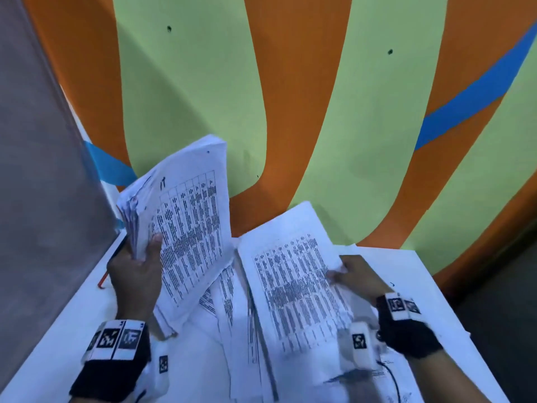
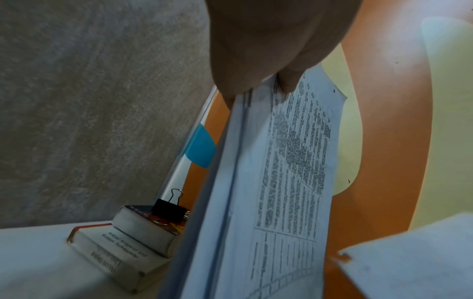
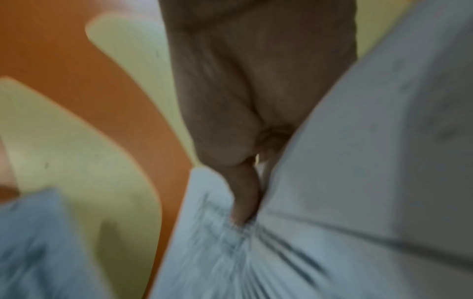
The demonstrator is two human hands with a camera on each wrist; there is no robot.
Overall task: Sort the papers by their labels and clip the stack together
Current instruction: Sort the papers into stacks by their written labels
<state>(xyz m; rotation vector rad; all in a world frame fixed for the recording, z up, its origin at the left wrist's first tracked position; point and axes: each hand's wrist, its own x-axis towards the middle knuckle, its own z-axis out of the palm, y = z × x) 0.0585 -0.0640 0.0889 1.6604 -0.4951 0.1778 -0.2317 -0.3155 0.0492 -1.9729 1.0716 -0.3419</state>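
Observation:
My left hand (image 1: 142, 257) grips a thick stack of printed papers (image 1: 189, 216), held upright above the table's left side; its top sheet bears a handwritten "IT" and a table of text. The same stack of papers (image 2: 281, 182) fills the left wrist view, with the thumb on its face. My right hand (image 1: 348, 274) pinches the right edge of a single printed sheet (image 1: 293, 286), lifted and tilted over loose papers (image 1: 232, 330) on the white table (image 1: 72, 315). In the blurred right wrist view my fingers (image 3: 243, 198) crumple the sheet (image 3: 256, 252). A black binder clip (image 2: 170, 210) stands on two stacked books (image 2: 122, 242).
A grey partition (image 1: 37, 170) stands along the table's left side. An orange, green and blue wall (image 1: 290, 97) rises behind the table. A red pencil (image 1: 103, 279) lies near the left edge. A dark floor gap (image 1: 505, 286) opens past the table's right edge.

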